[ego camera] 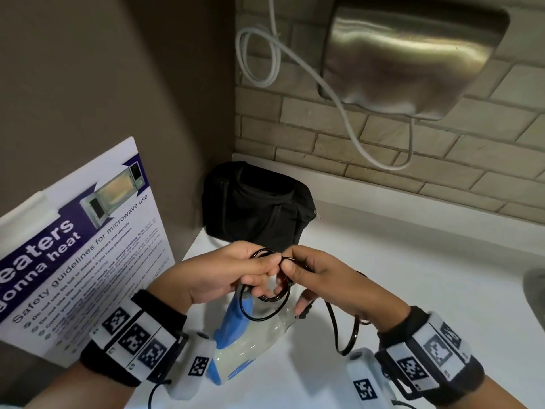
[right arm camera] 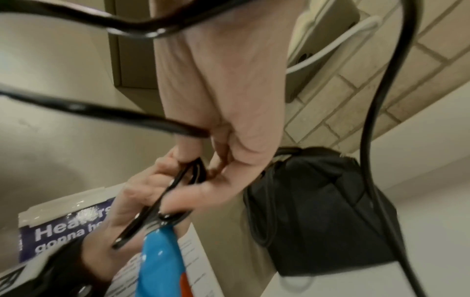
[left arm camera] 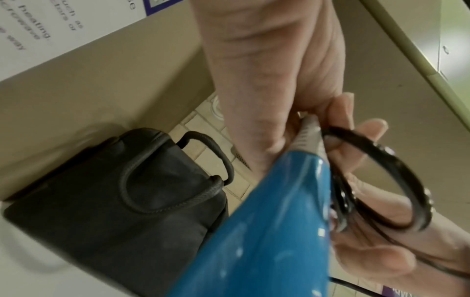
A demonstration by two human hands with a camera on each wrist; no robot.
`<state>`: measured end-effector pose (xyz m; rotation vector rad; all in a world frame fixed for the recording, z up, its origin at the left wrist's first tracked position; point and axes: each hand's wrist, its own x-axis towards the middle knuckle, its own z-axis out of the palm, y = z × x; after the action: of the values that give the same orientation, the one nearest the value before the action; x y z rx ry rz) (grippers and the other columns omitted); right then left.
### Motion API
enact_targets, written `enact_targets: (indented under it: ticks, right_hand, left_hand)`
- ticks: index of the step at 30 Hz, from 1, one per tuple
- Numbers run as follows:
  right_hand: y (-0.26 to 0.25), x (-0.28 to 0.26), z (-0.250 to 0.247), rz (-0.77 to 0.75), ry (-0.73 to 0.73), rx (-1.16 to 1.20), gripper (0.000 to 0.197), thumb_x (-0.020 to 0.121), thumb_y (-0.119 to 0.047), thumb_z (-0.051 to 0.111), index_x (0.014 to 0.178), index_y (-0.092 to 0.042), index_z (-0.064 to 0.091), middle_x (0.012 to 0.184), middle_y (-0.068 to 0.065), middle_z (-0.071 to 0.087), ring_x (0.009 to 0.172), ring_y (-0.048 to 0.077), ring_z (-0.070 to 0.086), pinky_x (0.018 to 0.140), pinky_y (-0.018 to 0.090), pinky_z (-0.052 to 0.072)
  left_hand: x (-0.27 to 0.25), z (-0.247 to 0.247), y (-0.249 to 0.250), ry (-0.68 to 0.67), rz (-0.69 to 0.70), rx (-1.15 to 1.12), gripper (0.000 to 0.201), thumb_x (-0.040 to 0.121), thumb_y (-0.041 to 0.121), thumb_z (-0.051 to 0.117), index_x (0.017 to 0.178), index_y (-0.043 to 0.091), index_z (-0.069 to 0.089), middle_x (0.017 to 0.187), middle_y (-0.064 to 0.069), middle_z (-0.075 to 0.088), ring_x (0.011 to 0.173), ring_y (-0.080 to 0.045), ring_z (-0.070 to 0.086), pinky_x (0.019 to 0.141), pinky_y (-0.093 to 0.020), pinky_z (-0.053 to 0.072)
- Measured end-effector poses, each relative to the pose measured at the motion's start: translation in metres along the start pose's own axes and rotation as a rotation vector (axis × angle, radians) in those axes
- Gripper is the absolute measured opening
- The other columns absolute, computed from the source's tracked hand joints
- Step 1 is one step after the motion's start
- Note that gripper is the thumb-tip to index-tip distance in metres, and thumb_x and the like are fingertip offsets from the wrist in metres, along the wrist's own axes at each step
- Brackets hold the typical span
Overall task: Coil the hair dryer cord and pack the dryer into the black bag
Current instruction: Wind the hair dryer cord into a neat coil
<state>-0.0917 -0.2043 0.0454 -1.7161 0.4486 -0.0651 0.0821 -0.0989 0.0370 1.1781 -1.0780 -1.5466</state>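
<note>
A: Where is there room around the black bag?

B: To its right the white worktop lies bare

A: And what blocks?

B: Left of the bag a poster leans on the brown wall; behind it, brick. In front, both hands hold the cord loops over the hair dryer, slack trailing right of them
</note>
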Motion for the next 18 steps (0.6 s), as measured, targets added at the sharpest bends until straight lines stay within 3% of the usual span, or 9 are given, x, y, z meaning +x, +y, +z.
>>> enact_targets:
  ticks: [3,5,7,9,11,13,16,18]
  right_hand:
    - [0.001,-0.014,-0.010,0.081,-0.125,-0.119,0.050,0.090,-0.051,0.044,0.114,-0.010,0.062,0.115,0.011,0.067,0.101,0.021,0.067,0.092,0.041,0.054]
    - [0.002,-0.029,-0.019,0.145,-0.295,-0.193,0.070,0.085,-0.071,0.031,0.108,-0.016,0.068,0.114,0.004,0.070,0.109,0.013,0.063,0.105,0.032,0.042]
    - [0.001,-0.046,-0.029,0.191,-0.405,-0.257,0.087,0.085,-0.075,0.012,0.108,-0.014,0.069,0.100,0.001,0.073,0.105,0.008,0.062,0.103,0.022,0.037]
    - [0.002,-0.064,-0.040,0.145,-0.396,-0.133,0.081,0.088,-0.071,0.019,0.103,-0.007,0.067,0.072,0.003,0.065,0.076,0.012,0.062,0.081,0.017,0.042]
    - [0.006,-0.078,-0.052,0.026,-0.279,0.122,0.059,0.086,-0.063,0.048,0.090,-0.006,0.065,0.055,-0.003,0.047,0.050,0.013,0.044,0.059,0.022,0.036]
    - [0.013,-0.084,-0.065,-0.049,-0.028,0.339,0.042,0.080,-0.051,0.068,0.078,-0.010,0.062,0.051,-0.007,0.034,0.046,0.011,0.024,0.050,0.021,0.027]
    - [0.017,-0.086,-0.087,-0.029,0.406,0.520,0.029,0.081,-0.040,0.065,0.069,-0.014,0.060,0.050,-0.012,0.025,0.044,0.007,0.015,0.044,0.020,0.017]
    - [0.021,-0.088,-0.101,0.022,0.627,0.492,0.025,0.087,-0.035,0.053,0.072,-0.016,0.060,0.050,-0.012,0.023,0.039,0.004,0.018,0.040,0.019,0.017]
  left_hand:
    - [-0.003,-0.003,-0.002,0.078,0.034,-0.179,0.022,0.090,0.027,0.048,0.073,0.013,0.049,0.049,0.008,0.038,0.054,-0.010,0.049,0.076,-0.025,0.051]
    - [-0.003,-0.008,-0.005,0.152,0.100,-0.310,0.022,0.088,0.021,0.047,0.068,0.013,0.050,0.049,0.007,0.039,0.052,-0.010,0.047,0.075,-0.026,0.053]
    - [-0.002,-0.017,-0.009,0.225,0.152,-0.381,0.021,0.085,0.023,0.054,0.066,0.014,0.052,0.049,0.007,0.040,0.049,-0.008,0.045,0.075,-0.027,0.054]
    - [-0.002,-0.025,-0.013,0.248,0.185,-0.411,0.031,0.075,0.035,0.074,0.070,0.012,0.053,0.049,0.009,0.041,0.045,-0.006,0.042,0.073,-0.025,0.054]
    - [-0.004,-0.032,-0.016,0.252,0.178,-0.429,0.042,0.063,0.044,0.081,0.073,0.012,0.056,0.047,0.011,0.039,0.042,-0.004,0.038,0.071,-0.024,0.053]
    - [-0.007,-0.036,-0.015,0.225,0.145,-0.485,0.040,0.069,0.049,0.076,0.071,0.013,0.059,0.042,0.012,0.036,0.038,-0.003,0.034,0.069,-0.024,0.050]
    - [-0.012,-0.039,-0.008,0.201,0.046,-0.546,0.053,0.088,0.055,0.043,0.065,0.010,0.059,0.036,0.012,0.030,0.033,-0.004,0.027,0.063,-0.023,0.048]
    - [-0.013,-0.040,-0.007,0.175,0.022,-0.524,0.052,0.087,0.055,0.048,0.065,0.009,0.061,0.034,0.013,0.030,0.031,-0.004,0.027,0.061,-0.023,0.048]
